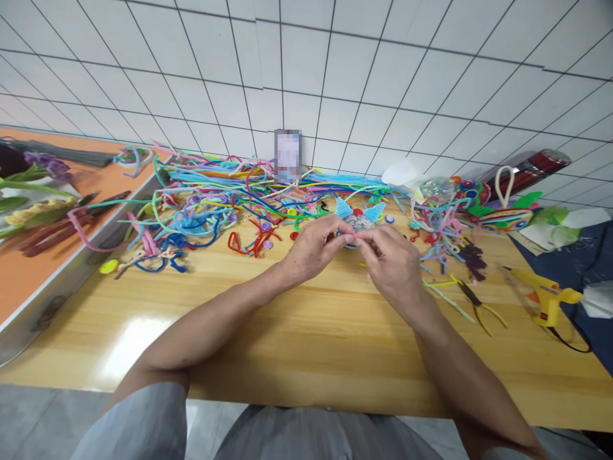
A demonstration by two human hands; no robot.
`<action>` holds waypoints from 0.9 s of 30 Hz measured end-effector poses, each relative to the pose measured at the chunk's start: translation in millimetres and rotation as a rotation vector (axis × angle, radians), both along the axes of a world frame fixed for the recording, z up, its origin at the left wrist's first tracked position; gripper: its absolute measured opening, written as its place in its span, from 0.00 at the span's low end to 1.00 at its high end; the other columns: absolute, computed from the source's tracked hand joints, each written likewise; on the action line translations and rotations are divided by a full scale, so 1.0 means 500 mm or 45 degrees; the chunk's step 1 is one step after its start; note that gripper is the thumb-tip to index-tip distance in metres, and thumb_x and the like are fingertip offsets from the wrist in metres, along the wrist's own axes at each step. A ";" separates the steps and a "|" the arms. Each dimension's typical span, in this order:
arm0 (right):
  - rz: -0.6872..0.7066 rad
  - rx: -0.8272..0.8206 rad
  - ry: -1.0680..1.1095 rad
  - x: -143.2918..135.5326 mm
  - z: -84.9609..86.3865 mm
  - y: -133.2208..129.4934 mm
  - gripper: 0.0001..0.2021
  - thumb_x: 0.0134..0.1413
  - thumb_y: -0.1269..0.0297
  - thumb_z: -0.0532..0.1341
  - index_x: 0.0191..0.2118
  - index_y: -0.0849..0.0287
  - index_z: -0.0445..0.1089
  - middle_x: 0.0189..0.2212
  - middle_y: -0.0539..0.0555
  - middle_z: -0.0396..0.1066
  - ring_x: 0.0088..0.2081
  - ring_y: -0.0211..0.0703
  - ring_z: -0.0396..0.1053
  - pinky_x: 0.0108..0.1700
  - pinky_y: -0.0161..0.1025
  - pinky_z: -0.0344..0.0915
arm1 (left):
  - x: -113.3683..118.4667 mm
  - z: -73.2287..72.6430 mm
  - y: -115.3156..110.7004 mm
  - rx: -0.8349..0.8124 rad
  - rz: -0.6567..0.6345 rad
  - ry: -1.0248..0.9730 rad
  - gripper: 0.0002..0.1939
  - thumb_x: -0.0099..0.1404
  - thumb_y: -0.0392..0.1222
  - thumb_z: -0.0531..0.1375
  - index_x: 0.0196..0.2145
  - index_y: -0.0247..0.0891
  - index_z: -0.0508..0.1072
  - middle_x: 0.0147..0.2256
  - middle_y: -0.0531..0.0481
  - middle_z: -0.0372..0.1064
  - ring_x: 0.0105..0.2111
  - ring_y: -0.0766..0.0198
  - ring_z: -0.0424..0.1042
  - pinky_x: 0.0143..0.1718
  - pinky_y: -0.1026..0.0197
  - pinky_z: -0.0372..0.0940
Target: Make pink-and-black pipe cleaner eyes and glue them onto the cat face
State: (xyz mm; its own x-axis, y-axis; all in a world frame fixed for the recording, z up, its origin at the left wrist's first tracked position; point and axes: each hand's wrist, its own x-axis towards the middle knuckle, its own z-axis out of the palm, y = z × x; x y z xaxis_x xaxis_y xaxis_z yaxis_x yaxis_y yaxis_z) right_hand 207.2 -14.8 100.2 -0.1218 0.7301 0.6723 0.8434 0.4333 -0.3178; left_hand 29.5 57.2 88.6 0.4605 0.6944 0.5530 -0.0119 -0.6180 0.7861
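Note:
My left hand (316, 246) and my right hand (393, 259) meet over the middle of the table, fingertips pinched together. Between them shows a bit of pink pipe cleaner (355, 236); most of it is hidden by my fingers. Just behind my fingertips sits a round, clear craft piece (360, 222) with two blue pointed ears (375, 211) and a red spot on top. My hands cover its near side. Small loose red pieces (294, 236) lie beside my left hand.
Tangled pipe cleaners (201, 214) spread along the back of the wooden table (287, 338). A phone (288, 156) leans on the tiled wall. To the right lie yellow-handled pliers (479, 306) and a yellow glue gun (548, 295). An orange tray (29, 268) borders the left.

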 end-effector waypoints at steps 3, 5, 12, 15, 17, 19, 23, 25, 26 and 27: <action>-0.005 0.008 0.001 -0.002 0.001 0.000 0.06 0.70 0.65 0.62 0.40 0.54 0.76 0.34 0.53 0.78 0.35 0.44 0.73 0.39 0.42 0.67 | 0.000 0.000 0.000 -0.074 -0.017 -0.043 0.14 0.73 0.50 0.63 0.34 0.37 0.78 0.28 0.52 0.71 0.27 0.67 0.64 0.31 0.62 0.58; -0.018 -0.017 0.042 -0.004 0.003 0.000 0.05 0.69 0.64 0.63 0.39 0.54 0.76 0.34 0.53 0.78 0.34 0.44 0.73 0.37 0.42 0.66 | 0.003 -0.005 -0.002 -0.201 -0.043 -0.082 0.15 0.72 0.52 0.63 0.35 0.37 0.78 0.27 0.53 0.70 0.25 0.68 0.60 0.28 0.62 0.56; -0.054 -0.020 0.124 -0.006 -0.001 0.001 0.06 0.67 0.64 0.64 0.36 0.54 0.75 0.30 0.51 0.76 0.31 0.42 0.70 0.34 0.41 0.64 | 0.015 -0.024 -0.006 -0.304 -0.017 -0.162 0.16 0.71 0.54 0.64 0.37 0.38 0.78 0.29 0.52 0.71 0.26 0.67 0.62 0.30 0.62 0.59; -0.037 -0.016 0.045 -0.002 -0.004 0.003 0.06 0.67 0.66 0.63 0.37 0.54 0.75 0.32 0.52 0.77 0.32 0.43 0.71 0.36 0.41 0.65 | 0.009 -0.015 -0.004 -0.067 0.002 -0.048 0.13 0.73 0.50 0.63 0.36 0.39 0.78 0.33 0.49 0.75 0.31 0.65 0.67 0.35 0.60 0.62; -0.012 -0.016 0.028 0.000 -0.004 0.003 0.06 0.67 0.67 0.63 0.37 0.54 0.76 0.33 0.52 0.77 0.33 0.43 0.71 0.36 0.41 0.65 | 0.005 -0.009 -0.002 0.071 0.023 -0.019 0.12 0.74 0.47 0.62 0.35 0.39 0.78 0.34 0.48 0.76 0.33 0.64 0.69 0.38 0.60 0.63; 0.017 -0.043 0.076 0.000 -0.002 0.004 0.06 0.67 0.66 0.63 0.37 0.54 0.76 0.33 0.52 0.77 0.33 0.43 0.71 0.36 0.41 0.65 | 0.003 -0.006 -0.001 0.103 0.025 -0.039 0.12 0.74 0.45 0.61 0.33 0.38 0.77 0.32 0.49 0.75 0.33 0.64 0.69 0.38 0.60 0.63; 0.014 -0.138 0.251 -0.001 0.003 0.003 0.06 0.66 0.62 0.66 0.35 0.53 0.78 0.30 0.50 0.74 0.30 0.41 0.69 0.34 0.40 0.64 | 0.006 -0.011 -0.003 -0.028 0.049 -0.071 0.10 0.72 0.43 0.63 0.33 0.38 0.77 0.30 0.51 0.72 0.30 0.65 0.67 0.34 0.61 0.61; -0.006 -0.164 0.318 -0.004 0.003 0.003 0.07 0.65 0.62 0.67 0.34 0.54 0.78 0.29 0.49 0.74 0.29 0.40 0.68 0.33 0.40 0.64 | 0.008 -0.016 -0.006 -0.091 0.071 -0.094 0.10 0.72 0.45 0.63 0.33 0.39 0.78 0.30 0.51 0.72 0.31 0.64 0.66 0.35 0.60 0.61; -0.012 -0.169 0.346 -0.006 0.002 0.002 0.07 0.64 0.62 0.67 0.33 0.54 0.78 0.29 0.49 0.74 0.28 0.39 0.68 0.33 0.39 0.64 | 0.010 -0.018 -0.007 -0.114 0.085 -0.114 0.11 0.71 0.46 0.64 0.33 0.39 0.78 0.30 0.51 0.72 0.32 0.63 0.67 0.36 0.60 0.61; -0.017 -0.167 0.372 -0.009 0.001 0.002 0.07 0.64 0.62 0.68 0.33 0.55 0.78 0.28 0.49 0.74 0.28 0.39 0.67 0.32 0.39 0.63 | 0.011 -0.020 -0.009 -0.138 0.096 -0.136 0.12 0.71 0.47 0.64 0.33 0.39 0.78 0.31 0.51 0.72 0.33 0.63 0.67 0.37 0.59 0.62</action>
State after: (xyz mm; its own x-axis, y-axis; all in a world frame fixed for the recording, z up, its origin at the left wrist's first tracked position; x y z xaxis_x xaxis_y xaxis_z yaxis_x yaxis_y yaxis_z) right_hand 202.5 -13.7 100.5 0.0728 0.8131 0.5776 0.7137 0.3620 -0.5997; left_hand 35.0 52.6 78.7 0.3476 0.7832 0.5156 -0.0556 -0.5317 0.8451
